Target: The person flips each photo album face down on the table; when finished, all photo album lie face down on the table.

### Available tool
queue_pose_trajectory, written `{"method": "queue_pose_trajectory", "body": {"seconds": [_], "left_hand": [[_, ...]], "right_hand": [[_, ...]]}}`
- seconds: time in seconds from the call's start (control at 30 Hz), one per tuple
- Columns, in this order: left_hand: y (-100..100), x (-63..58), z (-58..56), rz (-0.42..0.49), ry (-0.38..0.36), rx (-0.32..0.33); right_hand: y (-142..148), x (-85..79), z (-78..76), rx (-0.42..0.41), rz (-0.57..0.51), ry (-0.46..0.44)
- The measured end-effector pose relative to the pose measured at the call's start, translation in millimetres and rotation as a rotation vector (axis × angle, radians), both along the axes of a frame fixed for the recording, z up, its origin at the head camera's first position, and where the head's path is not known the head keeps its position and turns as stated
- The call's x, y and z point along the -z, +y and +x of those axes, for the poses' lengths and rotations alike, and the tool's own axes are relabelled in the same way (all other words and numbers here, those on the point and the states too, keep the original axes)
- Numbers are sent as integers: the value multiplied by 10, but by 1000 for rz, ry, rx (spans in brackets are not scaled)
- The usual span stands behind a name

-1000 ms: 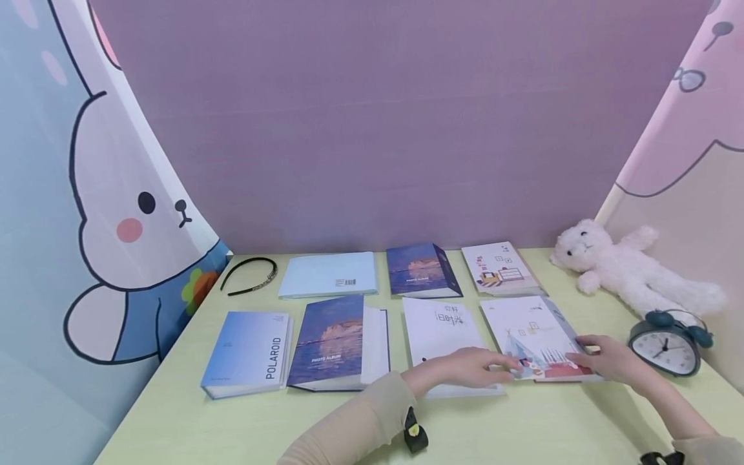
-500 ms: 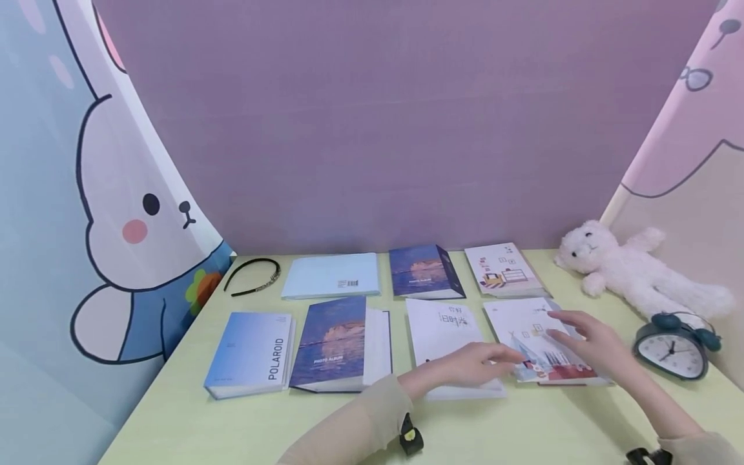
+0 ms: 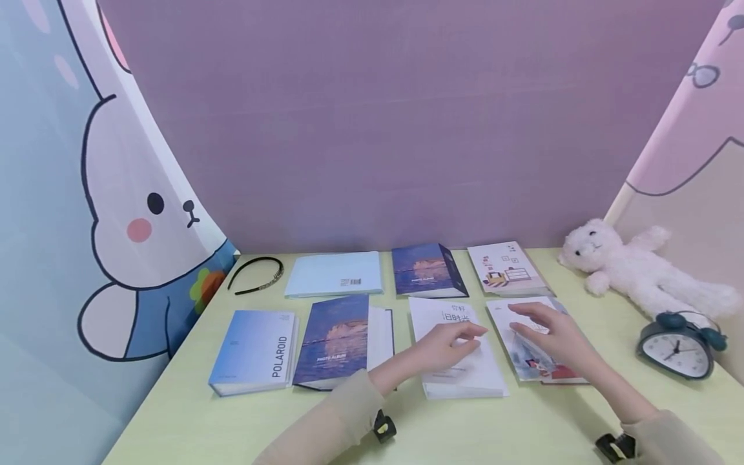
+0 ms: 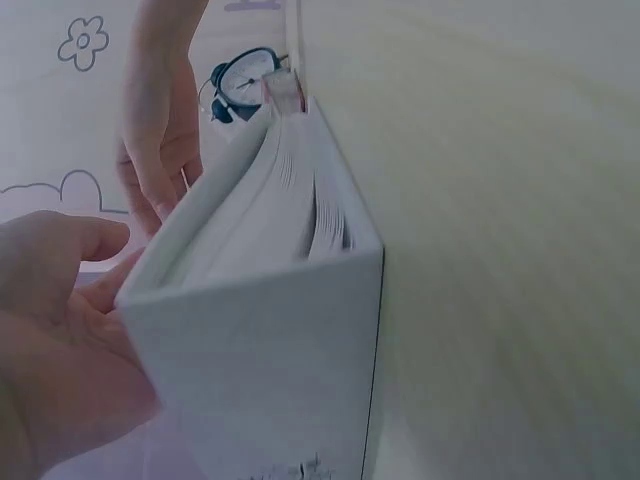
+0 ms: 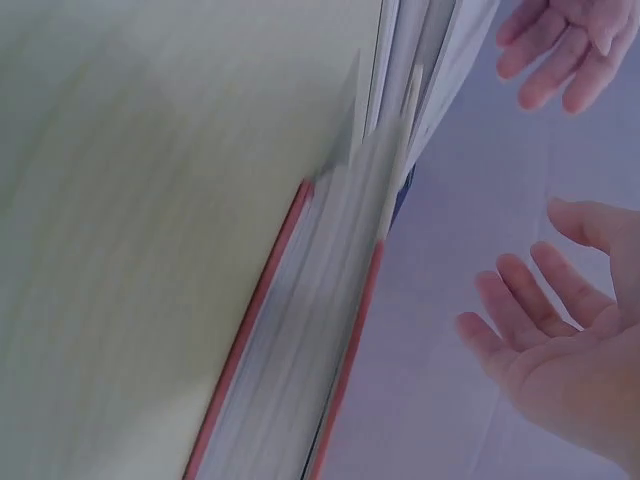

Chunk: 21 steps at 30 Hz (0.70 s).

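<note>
Over the white photo album (image 3: pixel 465 378) with Chinese lettering hovers my left hand (image 3: pixel 433 352), its fingers relaxed and holding nothing. My right hand (image 3: pixel 552 332) is above the illustrated album (image 3: pixel 531 361) beside it, thumb and fingers apart. In the left wrist view, the white album's spine (image 4: pixel 250 360) and page edges show close up, with the left hand (image 4: pixel 60 330) alongside. From the right wrist, the red-edged album (image 5: pixel 345 360) lies apart from the right hand (image 5: pixel 570 340); the left hand's fingers (image 5: pixel 565 60) show at the top.
The front row also has a blue POLAROID album (image 3: pixel 250 352) and a seascape PHOTO ALBUM (image 3: pixel 334 342). Behind lie a pale blue album (image 3: pixel 334 274), another seascape album (image 3: pixel 427 268), an illustrated album (image 3: pixel 508 268) and a headband (image 3: pixel 256 274). Right stand a plush toy (image 3: pixel 633 265) and alarm clock (image 3: pixel 677 349).
My right hand has let go of the illustrated album's right edge, risen and moved left. My left hand has left that album's corner and shifted left over the white album.
</note>
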State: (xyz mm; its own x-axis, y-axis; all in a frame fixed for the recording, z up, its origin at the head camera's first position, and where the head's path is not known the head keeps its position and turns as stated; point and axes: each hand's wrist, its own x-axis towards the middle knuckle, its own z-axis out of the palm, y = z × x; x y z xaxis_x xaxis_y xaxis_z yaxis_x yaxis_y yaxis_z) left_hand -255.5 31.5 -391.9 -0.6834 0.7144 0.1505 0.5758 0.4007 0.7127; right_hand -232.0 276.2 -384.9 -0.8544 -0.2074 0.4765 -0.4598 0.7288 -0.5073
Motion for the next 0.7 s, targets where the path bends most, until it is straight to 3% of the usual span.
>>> {"method": "queue_pose_trajectory", "body": {"seconds": [0.3, 0.53, 0.7], "left_hand": [[-311, -13, -72, 40, -18, -99], [-578, -39, -131, 91, -11, -185], [-754, -33, -157, 108, -41, -232]], "right_hand": [[-359, 17, -14, -174, -13, -59], [-600, 40, 7, -272, -1, -212], [-726, 58, 40, -326, 18, -245]]}}
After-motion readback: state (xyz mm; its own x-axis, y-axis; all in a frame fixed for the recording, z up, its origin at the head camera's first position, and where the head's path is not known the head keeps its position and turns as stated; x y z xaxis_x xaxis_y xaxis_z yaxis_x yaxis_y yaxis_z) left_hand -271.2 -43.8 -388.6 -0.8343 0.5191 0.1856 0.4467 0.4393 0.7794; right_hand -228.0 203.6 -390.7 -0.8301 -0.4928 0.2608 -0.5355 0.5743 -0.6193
